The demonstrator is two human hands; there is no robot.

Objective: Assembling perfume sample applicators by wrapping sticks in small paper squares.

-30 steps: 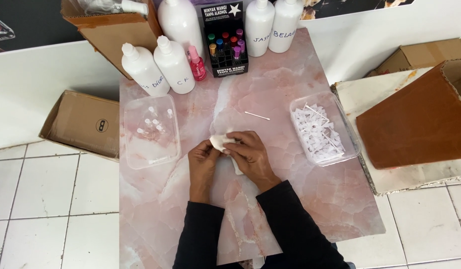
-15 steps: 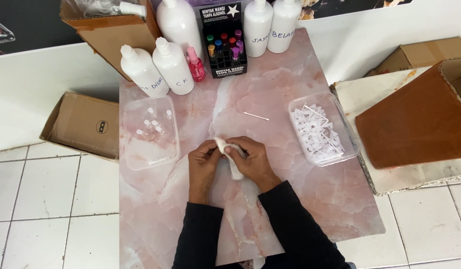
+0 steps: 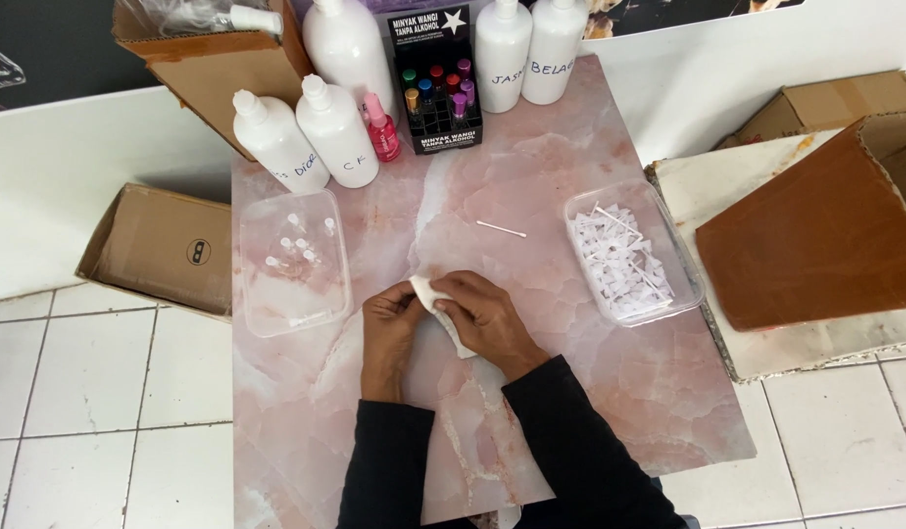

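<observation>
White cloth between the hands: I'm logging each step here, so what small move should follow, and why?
Probably keep rubbing whatever the white cloth wraps. Both the left hand and right hand pinch it over the table; the contents are hidden, so nothing shows it is ready for either tray.

Small white cloth (image 3: 435, 299), crumpled between hands.

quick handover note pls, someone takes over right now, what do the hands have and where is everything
Left hand and right hand together pinch a small white cloth over the pink marble-look table.
Left clear tray holds a few small vials; right clear tray is full of small white pieces.
One white stick lies loose mid-table.
White bottles and a black display box stand at the far edge.
Which vials are finished cannot be told.
</observation>
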